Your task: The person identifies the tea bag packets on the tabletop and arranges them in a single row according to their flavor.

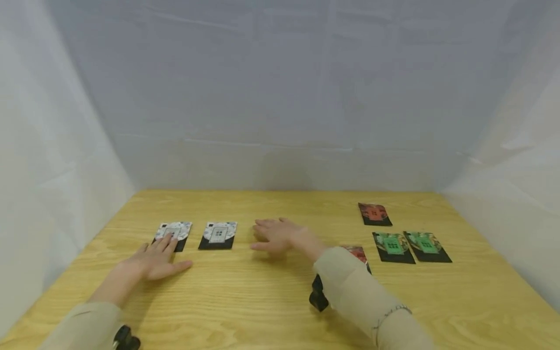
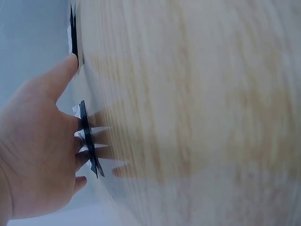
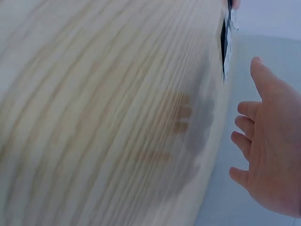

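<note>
My left hand [image 1: 153, 260], fingers spread, lies with its fingertips over the near part of a flat white-and-black packet [image 1: 180, 229] at the left of the table. In the left wrist view that packet [image 2: 86, 136] shows edge-on beyond the fingers. A second white-and-black packet [image 1: 218, 236] lies just to the right of the first. Beyond it, my right hand [image 1: 280, 236] is held palm down with nothing in it. The right wrist view shows this hand [image 3: 275, 136] raised off the wood, its shadow on the table beneath.
On the right of the wooden table [image 1: 245, 301] lie two green-and-black packets [image 1: 393, 247] side by side. Behind them is a red-and-black packet [image 1: 375, 214]. Another red packet [image 1: 356, 253] is partly covered by my right sleeve [image 1: 350, 277]. Pale sheeting [image 1: 288, 97] encloses the back and sides.
</note>
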{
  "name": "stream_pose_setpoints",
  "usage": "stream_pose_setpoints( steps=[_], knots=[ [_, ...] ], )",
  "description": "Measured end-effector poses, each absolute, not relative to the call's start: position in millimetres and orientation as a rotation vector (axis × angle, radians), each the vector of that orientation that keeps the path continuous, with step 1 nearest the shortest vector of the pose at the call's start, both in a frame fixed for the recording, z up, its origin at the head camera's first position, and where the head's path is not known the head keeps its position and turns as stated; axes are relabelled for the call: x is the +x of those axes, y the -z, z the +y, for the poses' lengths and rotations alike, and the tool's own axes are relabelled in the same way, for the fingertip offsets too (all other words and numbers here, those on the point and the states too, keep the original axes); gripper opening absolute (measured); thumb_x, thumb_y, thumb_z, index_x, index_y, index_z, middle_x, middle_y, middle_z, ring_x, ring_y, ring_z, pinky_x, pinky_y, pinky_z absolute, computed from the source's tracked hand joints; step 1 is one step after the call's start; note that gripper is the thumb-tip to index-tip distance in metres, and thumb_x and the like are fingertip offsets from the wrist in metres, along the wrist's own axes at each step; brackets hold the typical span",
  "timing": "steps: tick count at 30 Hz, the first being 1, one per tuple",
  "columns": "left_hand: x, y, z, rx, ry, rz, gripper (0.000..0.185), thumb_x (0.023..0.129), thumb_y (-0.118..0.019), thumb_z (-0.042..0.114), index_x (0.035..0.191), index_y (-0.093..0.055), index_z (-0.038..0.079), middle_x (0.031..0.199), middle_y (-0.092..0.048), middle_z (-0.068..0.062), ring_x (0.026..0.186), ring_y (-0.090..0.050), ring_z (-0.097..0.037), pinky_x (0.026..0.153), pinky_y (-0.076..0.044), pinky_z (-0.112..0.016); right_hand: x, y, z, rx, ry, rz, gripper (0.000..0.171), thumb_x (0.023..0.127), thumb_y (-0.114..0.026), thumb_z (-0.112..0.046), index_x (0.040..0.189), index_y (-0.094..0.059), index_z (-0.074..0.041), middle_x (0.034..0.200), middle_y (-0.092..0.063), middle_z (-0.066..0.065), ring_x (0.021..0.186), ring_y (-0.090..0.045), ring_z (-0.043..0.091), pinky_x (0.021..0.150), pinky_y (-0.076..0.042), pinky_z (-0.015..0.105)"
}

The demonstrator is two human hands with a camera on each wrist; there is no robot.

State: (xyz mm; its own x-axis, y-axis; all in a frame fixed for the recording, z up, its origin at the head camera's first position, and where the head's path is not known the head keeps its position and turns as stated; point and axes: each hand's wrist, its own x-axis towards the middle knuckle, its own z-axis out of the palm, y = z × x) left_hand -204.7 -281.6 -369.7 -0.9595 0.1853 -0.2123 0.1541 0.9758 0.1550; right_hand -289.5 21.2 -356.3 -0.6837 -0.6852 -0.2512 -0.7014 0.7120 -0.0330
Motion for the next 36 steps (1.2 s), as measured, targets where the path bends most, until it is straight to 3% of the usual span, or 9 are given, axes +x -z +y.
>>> stream_pose_setpoints(
  steps=[20,36],
  knots=[
    [-203.5,369.5,-286.3,0.246,-0.232,2.887,0.097,0.089,-0.041,0.063,0.138,-0.020,-0.018,0.142,-0.009,-0.040,0.129,-0.011,-0.056,0.101,-0.006,-0.068,-287.6,345.5,143.3,-1.115,0.054,2.704,0.072,0.095,-0.033,-0.056,0.149,-0.020,-0.011,0.154,-0.014,0.009,0.140,-0.015,0.027,0.111,-0.012,0.052],
    [-203.9,375.0,-290.9,0.278,-0.212,2.895,0.097,0.089,-0.040,0.063,0.137,-0.021,-0.019,0.142,-0.010,-0.041,0.128,-0.013,-0.057,0.101,-0.007,-0.069,-253.8,358.8,220.8,-1.165,0.085,2.731,0.069,0.097,-0.038,-0.049,0.146,-0.026,-0.002,0.151,-0.022,0.017,0.137,-0.020,0.036,0.107,-0.016,0.058]
  ],
)
